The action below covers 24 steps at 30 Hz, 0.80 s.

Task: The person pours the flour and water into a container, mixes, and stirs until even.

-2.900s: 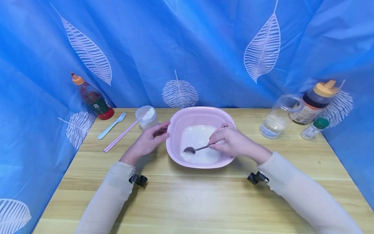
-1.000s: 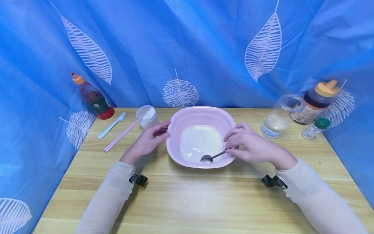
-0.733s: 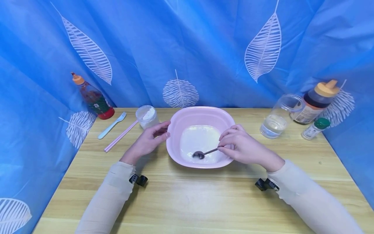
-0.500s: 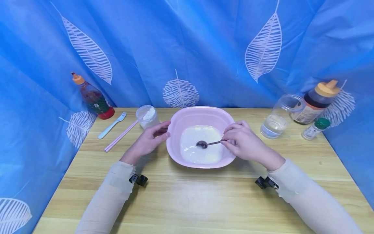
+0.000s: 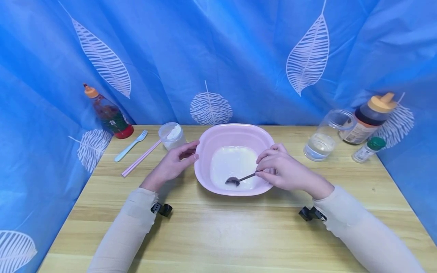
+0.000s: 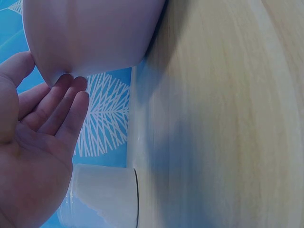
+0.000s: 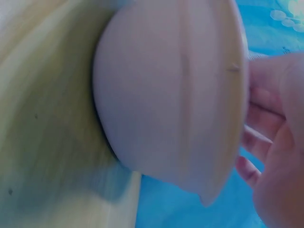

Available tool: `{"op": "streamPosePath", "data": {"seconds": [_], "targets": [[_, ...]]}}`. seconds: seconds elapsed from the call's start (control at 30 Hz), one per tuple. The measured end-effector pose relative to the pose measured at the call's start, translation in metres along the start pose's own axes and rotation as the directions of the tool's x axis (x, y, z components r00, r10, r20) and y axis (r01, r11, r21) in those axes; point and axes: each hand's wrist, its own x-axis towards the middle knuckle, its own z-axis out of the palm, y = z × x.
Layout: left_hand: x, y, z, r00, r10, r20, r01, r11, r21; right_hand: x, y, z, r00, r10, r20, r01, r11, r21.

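Observation:
A pink plastic basin (image 5: 235, 131) with thin white liquid (image 5: 232, 161) in it stands at the table's far middle. At its left side my left hand (image 5: 173, 163) holds the rim, thumb at the edge and fingertips under the lip, as the left wrist view shows. My right hand (image 5: 281, 168) is over the basin's right rim and pinches the handle of a dark spoon (image 5: 233, 181). The spoon's bowl dips at the liquid's near side. In the right wrist view the basin wall (image 7: 142, 85) hides the spoon.
A clear jar of white powder (image 5: 173, 138) stands beside my left hand. Further left are pink chopsticks (image 5: 140, 158), a light-blue fork (image 5: 131, 147) and a red sauce bottle (image 5: 112, 117). A pitcher of clear liquid (image 5: 320, 146), a dark sauce bottle (image 5: 367, 121) and a green-capped shaker (image 5: 368, 149) stand right.
The spoon has moved around in the liquid, swinging right, back left, then toward the basin's near side. My right hand moved with it. The left hand and basin have stayed put.

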Motion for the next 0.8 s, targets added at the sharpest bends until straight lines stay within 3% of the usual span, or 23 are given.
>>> {"op": "streamPosePath", "data": {"seconds": [0.23, 0.37, 0.57, 0.8], "targets": [[0.0, 0.0, 0.0, 1.0, -0.003, 0.003, 0.003, 1.0, 0.0, 0.001, -0.001, -0.007, 0.995, 0.096, -0.011, -0.096, 0.989, -0.111], [0.0, 0.001, 0.0, 1.0, -0.007, 0.001, 0.007, 1.0, 0.005, -0.002, 0.001, -0.01, 0.999, 0.051, -0.014, -0.052, 0.997, -0.053], [0.0, 0.0, 0.0, 1.0, 0.002, -0.001, -0.002, 1.0, 0.009, 0.004, 0.0, 0.004, 1.0, -0.006, 0.006, 0.005, 1.0, 0.016], [0.001, -0.001, 0.0, 1.0, -0.01, 0.001, 0.01, 1.0, 0.007, 0.009, -0.002, 0.006, 0.992, 0.12, -0.042, -0.123, 0.989, -0.08]]}}
